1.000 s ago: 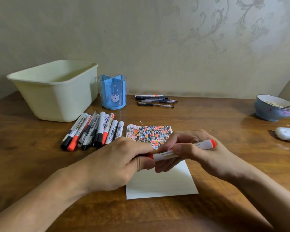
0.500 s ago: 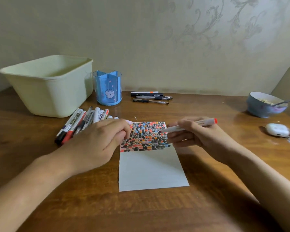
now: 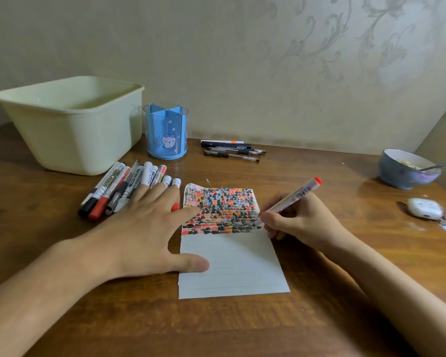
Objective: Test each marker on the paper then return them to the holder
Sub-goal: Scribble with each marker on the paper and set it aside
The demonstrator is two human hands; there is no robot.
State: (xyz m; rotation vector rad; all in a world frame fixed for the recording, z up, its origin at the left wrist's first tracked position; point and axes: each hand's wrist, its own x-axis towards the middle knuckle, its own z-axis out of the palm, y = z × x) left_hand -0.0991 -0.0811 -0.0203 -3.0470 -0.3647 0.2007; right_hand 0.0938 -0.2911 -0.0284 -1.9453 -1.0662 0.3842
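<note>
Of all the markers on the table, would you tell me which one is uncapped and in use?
The orange-ended marker in the right hand, its tip on the paper. The row of markers beside the left hand lies idle.

Dim, soft indoor light, faint shadows, wide-angle bending at edges

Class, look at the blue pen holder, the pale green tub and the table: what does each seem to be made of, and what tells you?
Blue pen holder: translucent plastic, glossy; its inner dividers show through the wall.
Pale green tub: opaque plastic, smooth with a soft sheen and a moulded rolled rim.
Table: looks like wood or wood veneer, brown grain streaks, slightly glossy; which one cannot be told.
</note>
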